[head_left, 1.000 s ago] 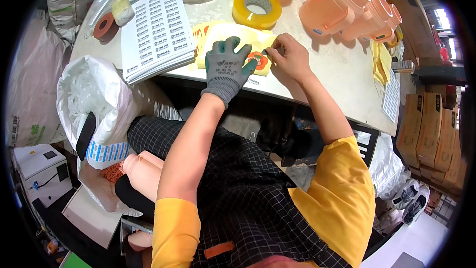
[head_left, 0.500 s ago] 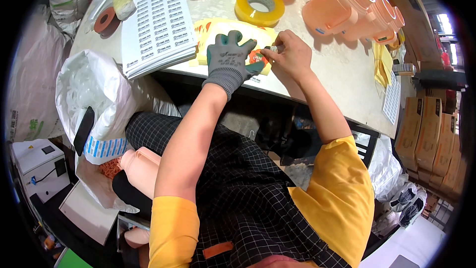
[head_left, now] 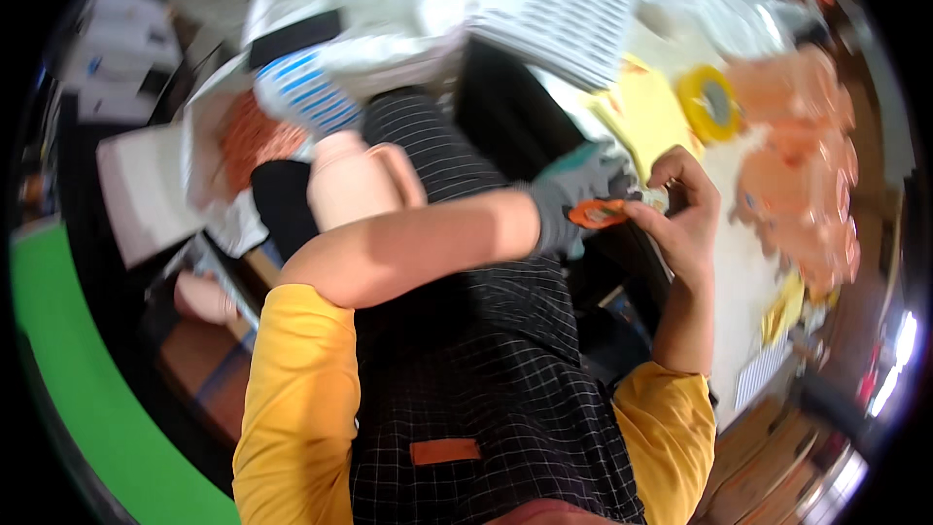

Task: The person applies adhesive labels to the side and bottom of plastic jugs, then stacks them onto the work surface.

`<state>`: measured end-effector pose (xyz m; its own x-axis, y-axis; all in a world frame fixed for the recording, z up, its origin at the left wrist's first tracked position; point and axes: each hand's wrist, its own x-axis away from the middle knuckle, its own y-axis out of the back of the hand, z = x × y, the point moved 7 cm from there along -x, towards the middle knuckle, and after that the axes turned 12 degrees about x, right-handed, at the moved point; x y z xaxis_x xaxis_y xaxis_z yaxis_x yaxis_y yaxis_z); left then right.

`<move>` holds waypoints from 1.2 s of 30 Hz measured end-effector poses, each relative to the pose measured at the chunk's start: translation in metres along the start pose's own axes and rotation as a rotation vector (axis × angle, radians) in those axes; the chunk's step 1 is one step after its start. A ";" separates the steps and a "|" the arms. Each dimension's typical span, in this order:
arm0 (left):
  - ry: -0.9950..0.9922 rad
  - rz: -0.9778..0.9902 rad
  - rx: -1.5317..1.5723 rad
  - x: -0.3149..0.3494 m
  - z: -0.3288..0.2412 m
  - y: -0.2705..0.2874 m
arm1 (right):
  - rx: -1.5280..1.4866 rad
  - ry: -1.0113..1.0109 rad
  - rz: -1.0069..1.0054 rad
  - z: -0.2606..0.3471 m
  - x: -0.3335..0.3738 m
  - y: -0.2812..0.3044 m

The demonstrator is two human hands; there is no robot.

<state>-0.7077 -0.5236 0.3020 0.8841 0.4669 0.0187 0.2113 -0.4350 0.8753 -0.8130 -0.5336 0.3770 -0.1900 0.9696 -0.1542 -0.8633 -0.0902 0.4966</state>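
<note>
My right hand [head_left: 688,219], bare, pinches an orange-red sticker [head_left: 596,214] between thumb and finger, above the table's front edge. Beside it, my left hand [head_left: 571,196] wears a grey-green glove; its fingers are blurred and partly behind the sticker. Whether that hand also grips the sticker cannot be seen. Just beyond both hands lies a stack of yellow sticker sheets [head_left: 646,117]. A pale pink jug [head_left: 348,185] with a handle stands by my left thigh, next to my left forearm.
A yellow tape roll [head_left: 707,103] and translucent orange jugs [head_left: 797,170] stand on the table [head_left: 739,331]. White printed sheets [head_left: 569,5] are stacked at its near edge. Left of my lap are a white bag [head_left: 374,0] and pink shredded filler [head_left: 255,141].
The view has swung left, showing more of the jug and bags. Both hands have come off the yellow sheets toward my lap, and the orange sticker has been lifted with them.
</note>
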 end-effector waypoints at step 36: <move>0.909 -0.878 0.079 0.360 -0.017 -0.064 | 0.715 0.473 0.807 0.106 -0.056 -0.349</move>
<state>-0.4099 -0.3147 0.2611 -0.1636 0.9660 -0.2003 0.6313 0.2586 0.7312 -0.4509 -0.5320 0.3030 -0.8460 0.4954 0.1969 0.0162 -0.3453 0.9384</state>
